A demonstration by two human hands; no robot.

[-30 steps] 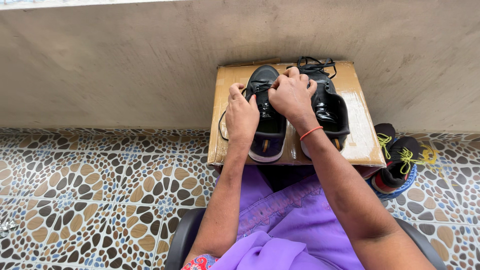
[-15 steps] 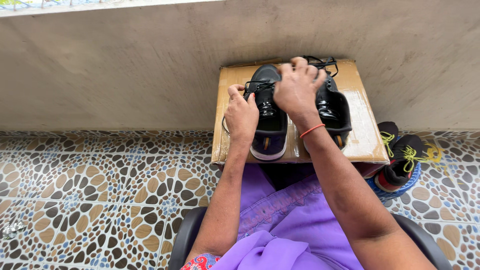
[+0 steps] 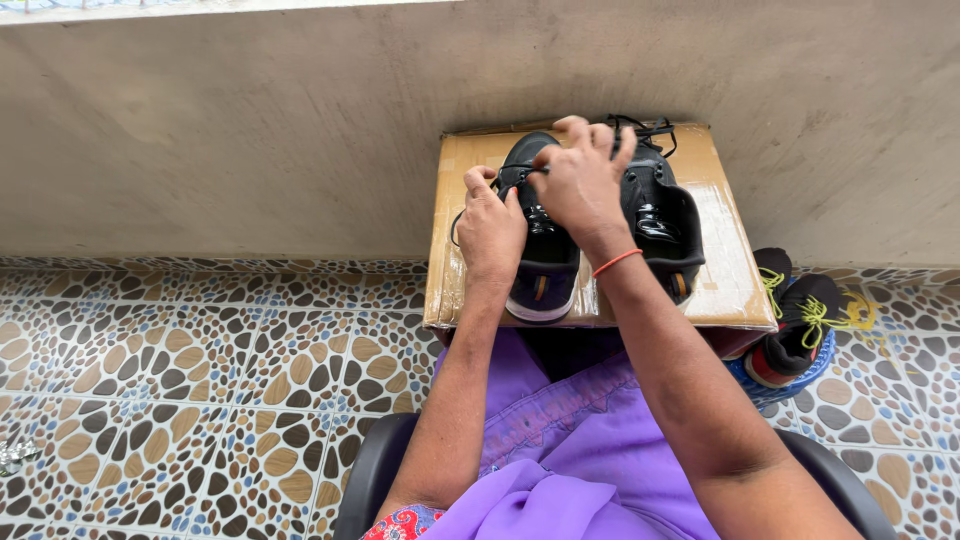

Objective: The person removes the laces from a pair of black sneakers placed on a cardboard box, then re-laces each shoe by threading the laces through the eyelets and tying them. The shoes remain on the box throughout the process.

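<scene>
Head view — both hands [image 3: 540,205] pinch the black shoe [image 3: 545,265] lace (fingers above).

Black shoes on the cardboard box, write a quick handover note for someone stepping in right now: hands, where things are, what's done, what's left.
Left hand: on the left black shoe, pinching its black lace at the near side.
Right hand: over the same shoe's lacing area, fingers pinching the lace near the top.
Both shoes sit side by side on the cardboard box against the wall; the right black shoe is untouched, its lace loose at the far end.
Done: cannot tell how far the lacing has got; the hands cover it.
Left: probably finishing this lace, then the right shoe.
Another dark shoe with yellow laces lies on the floor to the right.
</scene>
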